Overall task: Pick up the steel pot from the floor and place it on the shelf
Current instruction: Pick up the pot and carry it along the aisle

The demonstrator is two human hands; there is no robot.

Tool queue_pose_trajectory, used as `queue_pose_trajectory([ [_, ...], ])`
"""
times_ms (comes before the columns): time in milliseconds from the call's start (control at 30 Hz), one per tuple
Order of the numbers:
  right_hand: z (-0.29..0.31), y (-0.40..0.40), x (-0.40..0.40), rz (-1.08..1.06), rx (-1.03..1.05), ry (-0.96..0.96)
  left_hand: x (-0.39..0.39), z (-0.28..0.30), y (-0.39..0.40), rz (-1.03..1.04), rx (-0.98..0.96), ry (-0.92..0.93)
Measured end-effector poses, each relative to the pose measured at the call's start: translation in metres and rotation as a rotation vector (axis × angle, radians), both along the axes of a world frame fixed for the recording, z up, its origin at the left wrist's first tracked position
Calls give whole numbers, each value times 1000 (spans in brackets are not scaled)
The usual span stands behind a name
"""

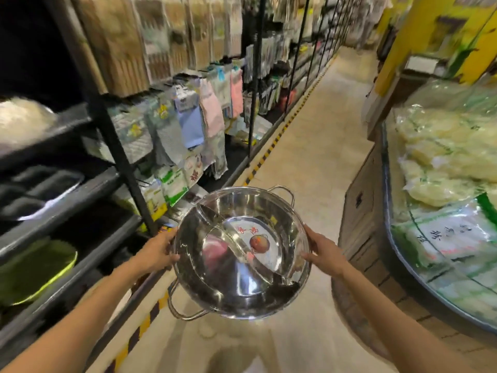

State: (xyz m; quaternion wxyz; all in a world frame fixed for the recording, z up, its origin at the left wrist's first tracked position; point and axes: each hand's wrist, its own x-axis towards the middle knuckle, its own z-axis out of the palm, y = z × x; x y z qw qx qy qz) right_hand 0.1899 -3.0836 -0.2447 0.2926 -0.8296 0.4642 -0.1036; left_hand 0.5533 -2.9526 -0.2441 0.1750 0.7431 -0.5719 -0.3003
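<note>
The steel pot [236, 275] is wide, shallow and shiny, with a curved divider inside, a red-printed label and two loop handles. It hangs in the air over the aisle floor, tilted toward me. My left hand [158, 253] grips its left rim and my right hand [324, 253] grips its right rim. The dark metal shelf [70, 200] stands to the left, its tiers running along the aisle beside the pot.
The shelf holds dark trays [40, 192], a green-rimmed item [37, 273] and a pale bundle [21, 122]. Hanging cloths and packets [193, 119] line the rack further on. A wooden counter [376, 238] with bagged goods [446, 162] stands right. Beige floor [314, 135] runs ahead.
</note>
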Motion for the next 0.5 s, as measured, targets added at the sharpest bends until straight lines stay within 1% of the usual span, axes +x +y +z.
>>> queue_pose_trajectory([
  [100,5,-14,50,216,-42,-26,31,-6,63,172,42,-17],
  [167,11,-13,90,364,-53,-53,43,-9,112,326,28,-2],
  [233,15,-3,132,516,-61,-69,36,2,163,471,-7,-15],
  [400,19,64,226,827,-52,-59,6,14,299,797,-80,-46],
  [500,14,121,277,1008,-77,-16,-26,19,382,1041,-123,20],
])
